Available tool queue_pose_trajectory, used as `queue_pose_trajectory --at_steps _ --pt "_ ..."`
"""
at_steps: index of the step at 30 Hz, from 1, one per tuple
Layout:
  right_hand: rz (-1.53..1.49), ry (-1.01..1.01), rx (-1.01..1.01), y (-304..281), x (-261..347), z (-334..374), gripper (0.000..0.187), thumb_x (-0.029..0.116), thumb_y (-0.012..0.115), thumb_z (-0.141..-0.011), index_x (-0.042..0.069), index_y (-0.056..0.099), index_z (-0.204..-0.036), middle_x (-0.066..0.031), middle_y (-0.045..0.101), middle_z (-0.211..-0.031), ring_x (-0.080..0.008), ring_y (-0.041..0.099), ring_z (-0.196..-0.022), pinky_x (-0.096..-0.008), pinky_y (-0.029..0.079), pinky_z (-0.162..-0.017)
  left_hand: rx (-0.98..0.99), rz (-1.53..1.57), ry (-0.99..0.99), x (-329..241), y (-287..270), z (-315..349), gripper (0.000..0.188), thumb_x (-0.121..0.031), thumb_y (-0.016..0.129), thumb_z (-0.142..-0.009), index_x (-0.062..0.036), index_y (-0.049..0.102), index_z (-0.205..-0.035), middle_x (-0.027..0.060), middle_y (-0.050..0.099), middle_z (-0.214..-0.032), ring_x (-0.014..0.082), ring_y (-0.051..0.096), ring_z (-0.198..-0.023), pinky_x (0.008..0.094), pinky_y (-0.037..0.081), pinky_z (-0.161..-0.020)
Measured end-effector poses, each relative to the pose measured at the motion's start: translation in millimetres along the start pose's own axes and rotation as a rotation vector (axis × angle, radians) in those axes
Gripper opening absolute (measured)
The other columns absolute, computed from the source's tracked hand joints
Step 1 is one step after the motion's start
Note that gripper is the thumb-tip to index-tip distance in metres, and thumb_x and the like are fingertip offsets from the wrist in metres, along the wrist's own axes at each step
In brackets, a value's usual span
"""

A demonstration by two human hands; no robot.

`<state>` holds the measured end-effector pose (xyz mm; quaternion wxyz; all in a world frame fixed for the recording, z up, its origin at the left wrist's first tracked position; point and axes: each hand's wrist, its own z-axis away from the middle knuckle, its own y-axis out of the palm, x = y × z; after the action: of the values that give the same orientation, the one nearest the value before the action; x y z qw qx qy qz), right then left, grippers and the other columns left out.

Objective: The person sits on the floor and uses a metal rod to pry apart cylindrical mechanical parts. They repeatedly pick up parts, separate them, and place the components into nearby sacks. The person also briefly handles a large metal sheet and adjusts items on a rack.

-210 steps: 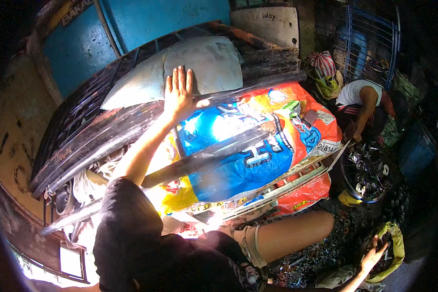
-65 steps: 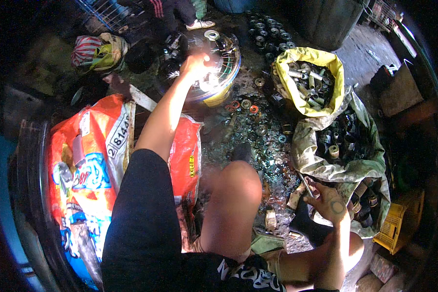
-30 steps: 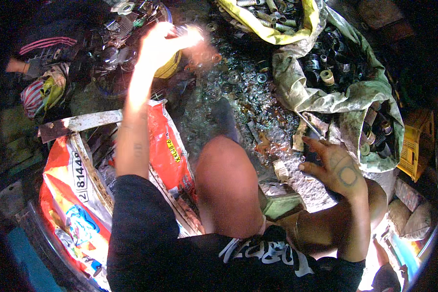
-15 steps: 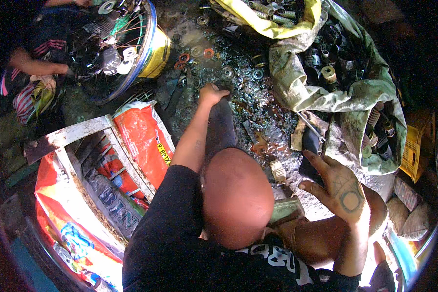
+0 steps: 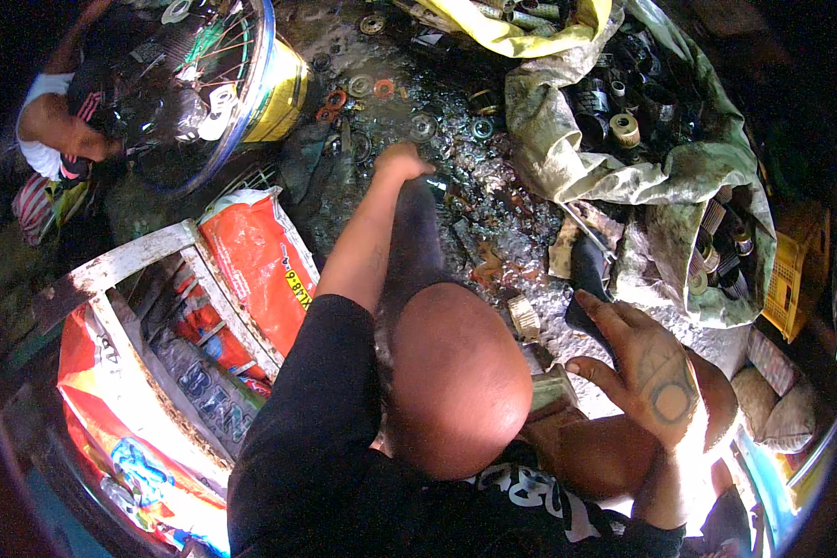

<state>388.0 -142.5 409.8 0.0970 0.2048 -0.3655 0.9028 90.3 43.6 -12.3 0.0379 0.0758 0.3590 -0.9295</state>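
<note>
A person in a black T-shirt (image 5: pixel 316 409) bends over a wet, dark floor (image 5: pixel 372 56) strewn with glittering fragments. The left hand (image 5: pixel 402 163) reaches to the far end of a long, dark boot (image 5: pixel 415 232); its thumb points right, but its other fingers are hidden, and whether they hold anything cannot be told. Just beyond it lies a round grey metal ring (image 5: pixel 423 126), with a flat orange ring (image 5: pixel 384 88) farther off. At near right, the right hand (image 5: pixel 644 367) hangs with thumb and forefinger wide apart. To its left, a cream pleated cylinder (image 5: pixel 524 318) lies on the floor; farther away, a thin metal rod (image 5: pixel 588 229) leans beside a grimy pale woven sack (image 5: pixel 544 130) of used cylindrical parts. At far left, a co-worker's hand (image 5: pixel 91 142) is near a blue-edged spoked wheel (image 5: pixel 256 88), beside a rusty white metal frame (image 5: pixel 139 260).
</note>
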Motion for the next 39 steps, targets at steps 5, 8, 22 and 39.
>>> queue_pose_trajectory --at_steps 5,8,22,39 --pt "-0.047 -0.056 -0.075 -18 32 7 0.066 0.038 0.068 -0.083 0.003 0.047 -0.136 -0.023 0.062 -0.108 -0.0418 0.06 -0.099 -0.0456 0.048 -0.085 0.133 0.029 -0.003 3 -4 7 0.072 -0.057 0.072 -0.074 -0.0036 0.064 -0.122 0.0168 0.058 -0.132 0.0333 0.057 -0.12 0.0402 0.046 -0.1" --pt "-0.065 -0.034 -0.084 -19 27 10 0.066 0.039 0.067 -0.084 0.003 0.047 -0.135 -0.0229 0.062 -0.108 -0.0417 0.06 -0.1 -0.0455 0.048 -0.086 0.269 -0.01 0.039 -21 -26 27 0.074 -0.062 0.064 -0.079 -0.0043 0.062 -0.125 0.0216 0.055 -0.133 0.034 0.053 -0.124 0.0384 0.043 -0.102" --pt "-0.076 -0.037 -0.035 -18 16 3 0.066 0.043 0.066 -0.085 0.003 0.049 -0.134 -0.0222 0.062 -0.109 -0.0408 0.061 -0.1 -0.0452 0.049 -0.085 0.303 -0.376 0.242 -35 -62 34 0.064 -0.059 0.045 -0.094 -0.0039 0.064 -0.121 0.015 0.055 -0.136 0.0339 0.05 -0.127 0.0414 0.04 -0.105" --pt "-0.174 0.081 0.013 24 -46 -27 0.057 0.032 0.067 -0.086 0.003 0.051 -0.132 -0.0224 0.062 -0.113 -0.0403 0.061 -0.102 -0.0431 0.049 -0.088 -0.201 0.389 0.557 71 -11 -29 0.045 -0.044 0.055 -0.094 -0.0019 0.069 -0.102 0.0152 0.069 -0.108 0.0323 0.064 -0.103 0.04 0.049 -0.09"
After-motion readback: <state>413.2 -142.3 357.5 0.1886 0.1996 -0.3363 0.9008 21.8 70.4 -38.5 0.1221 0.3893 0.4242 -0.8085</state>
